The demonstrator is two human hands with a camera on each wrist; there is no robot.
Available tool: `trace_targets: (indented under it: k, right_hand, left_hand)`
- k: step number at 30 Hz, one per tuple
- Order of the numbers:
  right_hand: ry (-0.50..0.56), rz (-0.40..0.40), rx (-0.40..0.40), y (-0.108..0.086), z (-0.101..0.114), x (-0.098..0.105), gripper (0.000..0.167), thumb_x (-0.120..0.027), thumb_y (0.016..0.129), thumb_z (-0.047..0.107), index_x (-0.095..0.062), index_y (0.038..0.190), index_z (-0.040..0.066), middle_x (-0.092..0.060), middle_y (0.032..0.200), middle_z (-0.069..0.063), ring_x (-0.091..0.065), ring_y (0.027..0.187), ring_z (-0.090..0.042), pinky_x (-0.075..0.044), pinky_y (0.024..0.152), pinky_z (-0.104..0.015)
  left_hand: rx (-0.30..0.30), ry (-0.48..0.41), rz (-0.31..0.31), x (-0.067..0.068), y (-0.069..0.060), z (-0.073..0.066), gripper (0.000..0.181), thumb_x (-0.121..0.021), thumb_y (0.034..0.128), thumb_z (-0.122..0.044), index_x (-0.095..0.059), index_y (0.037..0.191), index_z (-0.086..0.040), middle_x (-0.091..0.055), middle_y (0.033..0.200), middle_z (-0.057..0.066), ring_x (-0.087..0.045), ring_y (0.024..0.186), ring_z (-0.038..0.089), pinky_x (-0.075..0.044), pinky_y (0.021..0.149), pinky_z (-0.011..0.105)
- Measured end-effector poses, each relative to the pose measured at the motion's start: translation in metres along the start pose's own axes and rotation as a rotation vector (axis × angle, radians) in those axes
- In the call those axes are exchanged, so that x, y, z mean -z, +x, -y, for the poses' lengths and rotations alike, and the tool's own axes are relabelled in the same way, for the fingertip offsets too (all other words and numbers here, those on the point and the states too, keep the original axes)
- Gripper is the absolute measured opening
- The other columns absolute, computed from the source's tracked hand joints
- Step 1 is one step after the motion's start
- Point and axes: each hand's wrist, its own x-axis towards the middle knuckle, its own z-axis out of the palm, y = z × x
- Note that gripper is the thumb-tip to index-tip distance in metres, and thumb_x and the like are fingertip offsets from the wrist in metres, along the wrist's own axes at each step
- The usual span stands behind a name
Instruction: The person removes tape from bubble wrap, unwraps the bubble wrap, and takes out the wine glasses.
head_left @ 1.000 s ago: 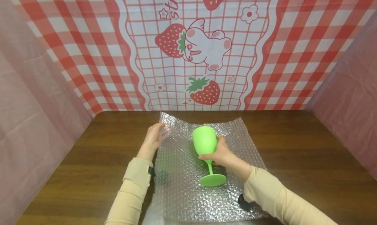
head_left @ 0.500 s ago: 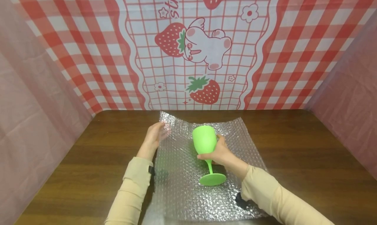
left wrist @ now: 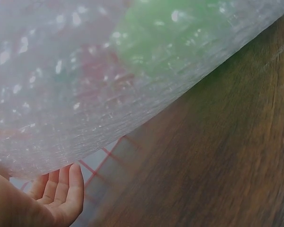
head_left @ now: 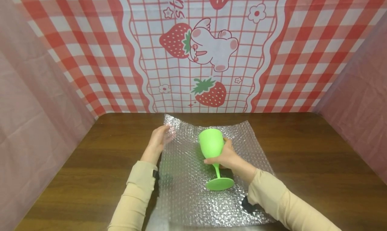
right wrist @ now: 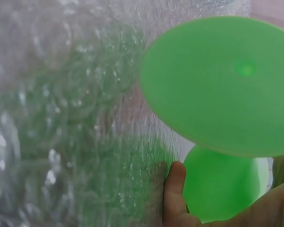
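Observation:
A bright green goblet point(head_left: 211, 145) is held over a sheet of clear bubble wrap point(head_left: 193, 204), its cup toward the far side and its round foot toward me. My right hand point(head_left: 228, 157) grips it low on the cup, above the stem. The right wrist view shows the goblet's foot point(right wrist: 213, 85) large, with the fingers by the cup behind it. My left hand point(head_left: 156, 140) holds the wrap's raised left edge near the far corner. In the left wrist view the left fingers point(left wrist: 68, 191) lie behind the sheet; the thumb is mostly hidden.
The wrap lies on a brown wood-grain table point(head_left: 317, 167), with table surface on both sides. A red-and-white checked cloth point(head_left: 302, 56) with strawberries hangs at the back. Pink curtains point(head_left: 39, 106) flank the table.
Very little differs. The goblet and my right hand have shifted only slightly, while my left hand stays at the wrap's edge.

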Motion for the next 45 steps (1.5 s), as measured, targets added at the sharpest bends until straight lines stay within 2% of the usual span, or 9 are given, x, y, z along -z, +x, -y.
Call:
trace_targets:
  k: [16,27,35,41,45]
  right_hand:
    - [0.09,0.024,-0.031,0.004,-0.005,0.007,0.11,-0.076,0.063,0.008,0.002,0.14,0.002,-0.032,0.127,-0.033,-0.047,0.108,-0.044,-0.053,0.079,-0.048]
    - [0.184,0.06,-0.04,0.002,-0.005,0.013,0.105,-0.07,0.066,0.004,0.005,0.14,0.002,-0.03,0.124,-0.032,-0.053,0.098,-0.038,-0.057,0.071,-0.038]
    - [0.251,0.062,-0.04,-0.001,-0.002,0.015,0.102,-0.067,0.066,0.0,0.005,0.139,0.004,-0.029,0.124,-0.031,-0.055,0.08,-0.027,-0.056,0.066,-0.034]
    - [0.339,0.065,-0.012,-0.002,0.001,0.018,0.097,-0.062,0.067,-0.005,0.004,0.138,0.004,-0.029,0.123,-0.03,-0.053,0.084,-0.028,-0.056,0.071,-0.038]
    - [0.36,0.069,-0.001,-0.003,0.003,0.022,0.095,-0.061,0.068,-0.004,0.004,0.137,0.004,-0.028,0.123,-0.03,-0.052,0.088,-0.029,-0.055,0.077,-0.04]
  left_hand:
    - [0.003,-0.007,0.006,0.0,-0.001,0.0,0.008,-0.044,0.0905,-0.005,-0.049,0.096,-0.002,-0.052,0.086,0.0,-0.058,0.07,0.009,-0.055,0.074,0.024]
    - [0.003,0.004,0.003,0.0,0.0,0.001,0.008,-0.045,0.0905,-0.005,-0.049,0.097,-0.002,-0.052,0.085,-0.001,-0.058,0.07,0.009,-0.055,0.075,0.025]
    - [-0.003,-0.004,0.016,0.0,-0.001,0.001,0.008,-0.044,0.091,-0.005,-0.048,0.097,-0.001,-0.053,0.084,0.0,-0.059,0.07,0.01,-0.055,0.077,0.026]
    - [-0.004,-0.002,0.013,-0.001,-0.001,0.001,0.005,-0.045,0.0905,-0.004,-0.048,0.093,-0.002,-0.053,0.082,0.0,-0.059,0.068,0.009,-0.055,0.076,0.026]
    - [-0.006,-0.008,0.015,-0.001,-0.001,0.001,0.005,-0.044,0.0905,-0.004,-0.048,0.093,-0.002,-0.053,0.082,0.0,-0.059,0.068,0.009,-0.055,0.075,0.026]
